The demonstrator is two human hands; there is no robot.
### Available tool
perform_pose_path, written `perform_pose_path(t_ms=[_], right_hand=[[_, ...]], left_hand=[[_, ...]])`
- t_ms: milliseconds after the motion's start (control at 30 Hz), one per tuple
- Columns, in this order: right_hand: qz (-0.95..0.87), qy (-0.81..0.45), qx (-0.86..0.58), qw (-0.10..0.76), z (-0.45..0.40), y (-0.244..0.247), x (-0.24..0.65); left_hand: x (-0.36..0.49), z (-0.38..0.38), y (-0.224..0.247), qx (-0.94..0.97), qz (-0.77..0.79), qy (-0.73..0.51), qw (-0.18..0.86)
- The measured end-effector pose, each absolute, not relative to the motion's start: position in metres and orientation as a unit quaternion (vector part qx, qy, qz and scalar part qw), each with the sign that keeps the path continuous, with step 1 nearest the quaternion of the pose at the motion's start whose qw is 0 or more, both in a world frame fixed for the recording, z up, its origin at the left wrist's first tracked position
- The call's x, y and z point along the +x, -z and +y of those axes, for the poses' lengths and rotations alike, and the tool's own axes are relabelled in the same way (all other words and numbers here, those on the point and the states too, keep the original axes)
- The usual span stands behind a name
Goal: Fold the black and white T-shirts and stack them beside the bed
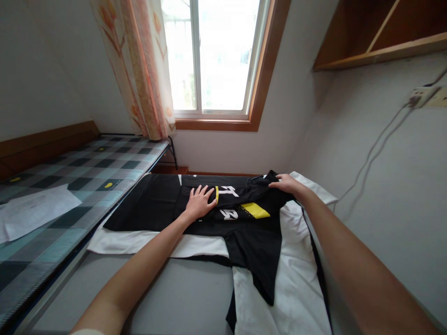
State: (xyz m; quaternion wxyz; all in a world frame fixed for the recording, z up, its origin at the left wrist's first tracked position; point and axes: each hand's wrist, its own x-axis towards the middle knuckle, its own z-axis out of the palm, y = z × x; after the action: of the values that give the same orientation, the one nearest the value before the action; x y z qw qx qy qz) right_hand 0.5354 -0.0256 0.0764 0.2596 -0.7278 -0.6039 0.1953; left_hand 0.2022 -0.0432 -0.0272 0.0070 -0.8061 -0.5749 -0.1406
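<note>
A black T-shirt (256, 253) with white lettering and yellow blocks lies spread out, with its far part folded over towards me. My left hand (199, 204) rests flat on the folded part, fingers spread, beside the lettering. At the far right, my right hand (288, 184) pinches an edge of the black T-shirt between thumb and fingers. Underneath lies a white garment (296, 270) with black parts; its white cloth shows along the near side and at the right. How far it reaches under the T-shirt is hidden.
The clothes lie on a grey surface (181, 293). To the left stands a bed with a checked mattress (136, 160) and white papers (38, 209) on it. A curtain (139, 70) hangs beside the window (223, 56). On the right wall are a shelf (380, 56) and a cable (372, 153).
</note>
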Motion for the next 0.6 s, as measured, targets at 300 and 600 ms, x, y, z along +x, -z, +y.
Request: perform_pose_path(t_ms=[300,600], right_hand=[[-0.699,-0.214,-0.675,0.103,-0.026,-0.076,0.394],[-0.712,-0.101,-0.693,0.056,-0.041,-0.05,0.357]], left_hand=[[0.202,-0.045,0.026,-0.806,-0.575,0.141,0.009],[0.203,-0.044,0.027,-0.805,-0.576,0.138,0.011]])
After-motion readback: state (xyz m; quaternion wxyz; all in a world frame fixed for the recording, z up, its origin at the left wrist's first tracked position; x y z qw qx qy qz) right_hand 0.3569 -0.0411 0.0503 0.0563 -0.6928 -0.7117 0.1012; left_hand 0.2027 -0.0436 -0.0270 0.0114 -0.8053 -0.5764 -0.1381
